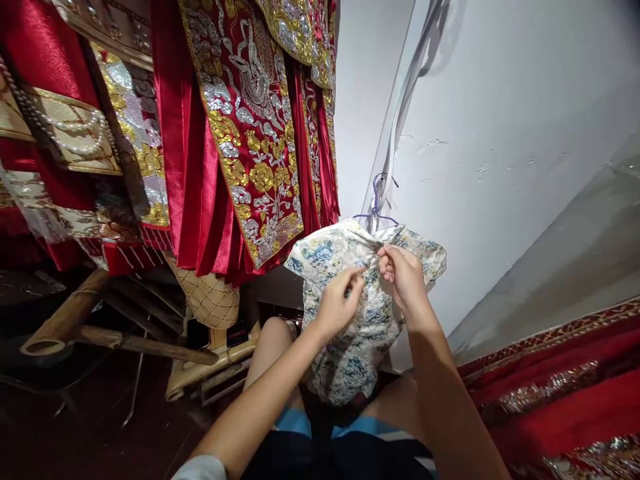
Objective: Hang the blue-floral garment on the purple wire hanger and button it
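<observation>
A white floral blouse (345, 333) with blue and yellow print hangs from a thin purple hanger (376, 212) in front of my knees. My right hand (403, 273) is closed, its thumb and finger pinching the blouse at the front edge below the neckline. Just left of it, my left hand (343, 300) is over the blouse's chest, thumb and forefinger curled together in a pinch. Whatever lies between those left fingertips is too small to make out.
Red garments with gold and silver embroidery (263, 160) hang at the upper left. Below them are bamboo poles (145, 343) and a tan quilted piece (213, 300). A pale strap (397, 127) runs down the white wall (500, 107). Red sequined cloth (565, 393) lies at lower right.
</observation>
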Action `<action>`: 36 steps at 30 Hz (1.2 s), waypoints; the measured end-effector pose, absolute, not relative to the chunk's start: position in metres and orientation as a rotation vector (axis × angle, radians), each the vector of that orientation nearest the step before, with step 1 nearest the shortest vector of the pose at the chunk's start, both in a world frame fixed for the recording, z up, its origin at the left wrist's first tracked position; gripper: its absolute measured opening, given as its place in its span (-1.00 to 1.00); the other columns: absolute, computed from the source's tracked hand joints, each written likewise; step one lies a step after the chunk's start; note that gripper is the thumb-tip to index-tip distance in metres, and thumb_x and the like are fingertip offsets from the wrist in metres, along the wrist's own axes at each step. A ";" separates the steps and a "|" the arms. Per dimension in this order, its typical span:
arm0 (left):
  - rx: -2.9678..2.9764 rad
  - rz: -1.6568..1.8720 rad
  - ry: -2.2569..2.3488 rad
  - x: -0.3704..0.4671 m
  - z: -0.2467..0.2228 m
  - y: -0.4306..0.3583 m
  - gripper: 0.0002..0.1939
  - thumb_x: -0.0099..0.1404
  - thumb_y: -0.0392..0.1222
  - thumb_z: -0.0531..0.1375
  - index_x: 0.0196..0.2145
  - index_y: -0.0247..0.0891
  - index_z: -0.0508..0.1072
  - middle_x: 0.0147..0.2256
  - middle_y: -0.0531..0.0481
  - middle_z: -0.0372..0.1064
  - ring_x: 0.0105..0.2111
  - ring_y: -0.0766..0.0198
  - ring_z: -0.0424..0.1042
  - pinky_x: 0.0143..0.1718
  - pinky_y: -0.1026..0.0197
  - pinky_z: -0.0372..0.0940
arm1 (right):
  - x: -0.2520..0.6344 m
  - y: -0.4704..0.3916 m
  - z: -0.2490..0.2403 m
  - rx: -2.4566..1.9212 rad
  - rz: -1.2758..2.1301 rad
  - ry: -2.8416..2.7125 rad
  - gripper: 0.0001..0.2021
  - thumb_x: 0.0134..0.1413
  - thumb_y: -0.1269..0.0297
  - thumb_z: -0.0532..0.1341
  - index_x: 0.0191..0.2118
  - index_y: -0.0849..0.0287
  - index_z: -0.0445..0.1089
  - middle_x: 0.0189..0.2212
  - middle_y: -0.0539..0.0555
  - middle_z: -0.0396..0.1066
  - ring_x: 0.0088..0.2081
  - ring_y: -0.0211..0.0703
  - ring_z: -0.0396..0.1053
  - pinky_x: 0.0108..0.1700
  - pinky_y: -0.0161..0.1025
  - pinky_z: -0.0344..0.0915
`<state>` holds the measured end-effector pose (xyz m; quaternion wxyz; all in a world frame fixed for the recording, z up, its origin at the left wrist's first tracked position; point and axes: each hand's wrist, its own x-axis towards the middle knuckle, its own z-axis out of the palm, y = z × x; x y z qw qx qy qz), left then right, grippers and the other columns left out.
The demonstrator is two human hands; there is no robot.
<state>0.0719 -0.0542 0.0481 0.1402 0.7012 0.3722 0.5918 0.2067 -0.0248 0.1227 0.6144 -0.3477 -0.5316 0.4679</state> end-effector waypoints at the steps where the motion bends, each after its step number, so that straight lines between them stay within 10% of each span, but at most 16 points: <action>1: 2.042 1.797 1.051 0.071 0.069 -0.047 -0.65 0.46 -0.17 0.03 0.13 -0.22 0.38 -0.13 -0.14 0.48 -0.21 0.19 0.44 -0.12 0.15 0.29 | 0.207 -0.026 0.122 -0.803 1.065 -1.238 -0.78 0.01 0.14 0.26 -0.46 0.19 0.37 -0.71 -0.09 0.25 -0.69 -0.41 0.08 -0.65 -0.42 -0.01; 20: 1.739 2.379 1.199 0.046 0.132 -0.009 -0.81 0.42 -0.14 0.14 -0.32 -0.26 0.45 -0.32 -0.01 0.45 -0.24 0.26 0.39 -0.12 0.20 0.25 | 0.230 -0.012 0.034 -1.092 0.997 -1.368 -0.73 -0.01 0.26 0.16 -0.66 0.14 0.26 -0.78 -0.09 0.16 -0.66 -0.32 0.07 -0.58 -0.32 -0.01; 28: 0.292 2.035 0.798 -0.008 0.051 0.025 -0.81 0.32 -0.33 0.16 -0.47 -0.27 0.30 -0.55 0.09 0.27 -0.51 0.40 0.35 -0.30 0.34 0.32 | 0.226 -0.061 0.039 -0.973 1.014 -1.593 -0.65 0.07 0.27 0.14 -0.70 0.13 0.23 -0.76 -0.06 0.19 -0.64 -0.29 0.12 -0.54 -0.28 0.04; 36: 0.363 1.727 0.928 0.051 -0.028 0.003 -0.93 0.12 -0.33 0.29 -0.44 -0.34 0.44 -0.50 0.04 0.42 -0.52 0.38 0.35 -0.41 0.35 0.25 | 0.227 -0.071 0.021 -1.000 1.197 -1.550 -0.69 0.05 0.24 0.14 -0.67 0.12 0.29 -0.78 -0.06 0.21 -0.67 -0.28 0.13 -0.56 -0.29 0.03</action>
